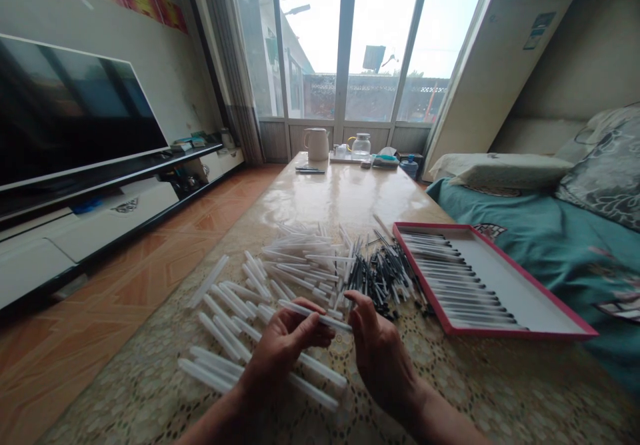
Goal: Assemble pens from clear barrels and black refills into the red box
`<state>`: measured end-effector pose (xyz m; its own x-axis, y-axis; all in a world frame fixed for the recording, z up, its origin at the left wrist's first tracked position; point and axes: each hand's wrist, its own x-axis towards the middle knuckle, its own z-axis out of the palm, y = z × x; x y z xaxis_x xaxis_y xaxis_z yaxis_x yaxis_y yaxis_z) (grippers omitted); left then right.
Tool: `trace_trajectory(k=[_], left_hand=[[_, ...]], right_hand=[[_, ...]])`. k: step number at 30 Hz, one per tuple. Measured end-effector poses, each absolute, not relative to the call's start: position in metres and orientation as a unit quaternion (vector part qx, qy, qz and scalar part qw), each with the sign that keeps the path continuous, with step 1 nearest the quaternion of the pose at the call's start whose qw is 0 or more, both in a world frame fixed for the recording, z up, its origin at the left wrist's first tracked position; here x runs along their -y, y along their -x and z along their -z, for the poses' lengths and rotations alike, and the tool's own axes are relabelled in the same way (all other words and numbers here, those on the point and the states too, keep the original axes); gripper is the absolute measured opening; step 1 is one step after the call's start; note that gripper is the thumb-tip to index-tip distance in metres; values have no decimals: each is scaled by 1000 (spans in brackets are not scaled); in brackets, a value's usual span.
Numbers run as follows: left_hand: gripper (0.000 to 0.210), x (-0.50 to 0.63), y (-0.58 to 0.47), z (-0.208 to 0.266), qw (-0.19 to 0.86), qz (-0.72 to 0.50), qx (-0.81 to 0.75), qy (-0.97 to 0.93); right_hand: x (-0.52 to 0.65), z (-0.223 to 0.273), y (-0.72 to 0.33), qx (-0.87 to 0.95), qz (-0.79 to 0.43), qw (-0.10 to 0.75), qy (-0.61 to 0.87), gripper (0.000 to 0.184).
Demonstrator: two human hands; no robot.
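My left hand (287, 341) is closed around a white translucent pen barrel (315, 315), which points to the right. At the barrel's right end, my right hand (377, 348) has its fingers curled, the index finger raised above the tube. Whatever sits between those right fingers is too small and hidden to name. Loose white pen barrels (220, 335) lie around and beneath my left hand. Past my right hand is a heap of black-tipped pen refills (377, 271). A shallow pink-rimmed box (520, 258) at the right holds a row of pens (460, 278) with dark ends.
The long table (280, 195) has a patterned cover. At its far end stand a beige jug (317, 145), a glass jar (361, 146) on a tray, and a few pens (310, 170). A bed with teal cloth (515, 218) borders the right side; a TV cabinet (115, 215) is left.
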<state>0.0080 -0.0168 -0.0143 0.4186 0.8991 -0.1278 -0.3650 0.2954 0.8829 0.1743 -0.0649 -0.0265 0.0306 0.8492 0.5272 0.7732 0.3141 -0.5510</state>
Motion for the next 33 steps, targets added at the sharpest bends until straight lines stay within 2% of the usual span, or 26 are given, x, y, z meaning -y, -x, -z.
trace_trajectory(k=[3,5,9,15,18,25,33], left_hand=[[7,11,-3,12,752,-478,-337,-304],[7,6,1,9,759,-512,-339,-219],[24,3,3,5,762,-535,-339,-135],[31,3,3,6,768,-547,-314,-111],[30,4,4,7,773,-544,-309,-108],[26,6,2,7,772,-532,-331,-106],[19,8,0,10,762,-522,-353,-147]], right_hand=[[63,21,-184,613,-84,497,609,23],[59,20,-191,592,-75,512,618,21],[54,20,-191,680,-10,399,615,13],[53,16,-197,657,43,286,697,21],[51,13,-210,625,63,256,735,24],[54,10,-210,663,36,192,723,12],[48,25,-213,687,42,189,700,14]])
